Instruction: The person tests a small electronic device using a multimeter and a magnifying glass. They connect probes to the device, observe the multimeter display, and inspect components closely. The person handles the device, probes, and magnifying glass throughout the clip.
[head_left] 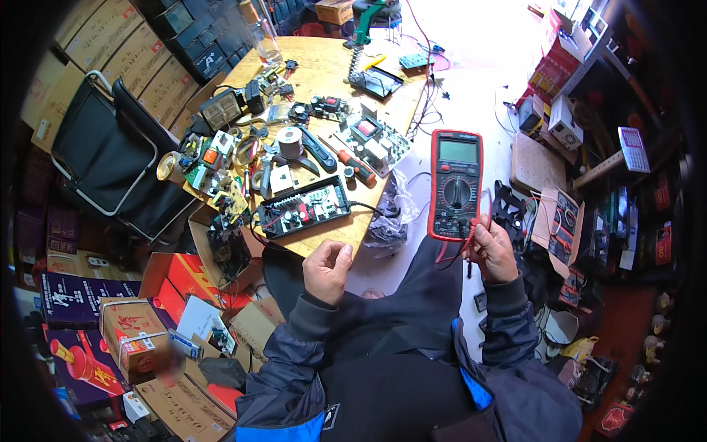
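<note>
My right hand [491,251] holds up a red-rimmed digital multimeter [457,156] by its lower end, to the right of the table. Test leads [467,237] run from its sockets by my fingers; its screen faces me. My left hand [328,271] is curled into a loose fist at the table's near corner, with nothing visible in it. Just beyond it lies an opened black power adapter [308,209] with its circuit board bare and cables at both ends. An orange-handled screwdriver [356,168] and a solder spool [289,143] lie farther back.
The wooden table [322,60] bears circuit boards [370,138], pliers [317,151] and a soldering iron stand [375,81]. A black folding chair [110,147] stands left. Cartons [132,331] crowd the lower left. Shelves and loose parts line the right, with a white calculator [633,149] there.
</note>
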Motion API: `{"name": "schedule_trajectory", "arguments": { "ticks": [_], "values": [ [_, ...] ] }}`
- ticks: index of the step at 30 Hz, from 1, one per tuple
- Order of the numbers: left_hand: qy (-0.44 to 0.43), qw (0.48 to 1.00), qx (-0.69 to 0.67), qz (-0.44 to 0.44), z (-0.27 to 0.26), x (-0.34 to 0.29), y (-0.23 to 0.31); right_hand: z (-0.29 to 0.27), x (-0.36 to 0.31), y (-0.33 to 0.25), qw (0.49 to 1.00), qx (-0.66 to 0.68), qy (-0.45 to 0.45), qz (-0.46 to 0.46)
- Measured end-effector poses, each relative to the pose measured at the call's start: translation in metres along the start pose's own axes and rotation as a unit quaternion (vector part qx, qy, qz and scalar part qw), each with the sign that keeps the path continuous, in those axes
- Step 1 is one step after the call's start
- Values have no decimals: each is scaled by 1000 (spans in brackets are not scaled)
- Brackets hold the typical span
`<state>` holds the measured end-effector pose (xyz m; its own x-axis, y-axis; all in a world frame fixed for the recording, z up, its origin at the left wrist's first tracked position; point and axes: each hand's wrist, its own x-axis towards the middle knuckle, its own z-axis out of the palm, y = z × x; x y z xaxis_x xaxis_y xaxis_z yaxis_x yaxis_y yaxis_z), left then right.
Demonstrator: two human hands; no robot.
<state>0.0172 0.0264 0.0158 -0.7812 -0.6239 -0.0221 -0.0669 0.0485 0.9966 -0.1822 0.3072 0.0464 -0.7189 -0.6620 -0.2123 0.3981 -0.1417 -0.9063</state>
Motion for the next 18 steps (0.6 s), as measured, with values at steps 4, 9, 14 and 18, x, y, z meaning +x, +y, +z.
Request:
{"name": "schedule_trajectory", "arguments": {
  "ticks": [4,9,14,18],
  "values": [
    [10,999,36,18,-2,6,-13,5,11,-11,999,-10,14,-29],
    [47,971,158,172,4,14,-21,15,28,-18,998,-16,16,-54],
    [42,966,162,199,3,16,-19,45,41,-15,999,-11,-9,-36],
    [31,966,164,200,-1,15,-18,67,55,-11,999,-16,-14,-29]
  ]
}}
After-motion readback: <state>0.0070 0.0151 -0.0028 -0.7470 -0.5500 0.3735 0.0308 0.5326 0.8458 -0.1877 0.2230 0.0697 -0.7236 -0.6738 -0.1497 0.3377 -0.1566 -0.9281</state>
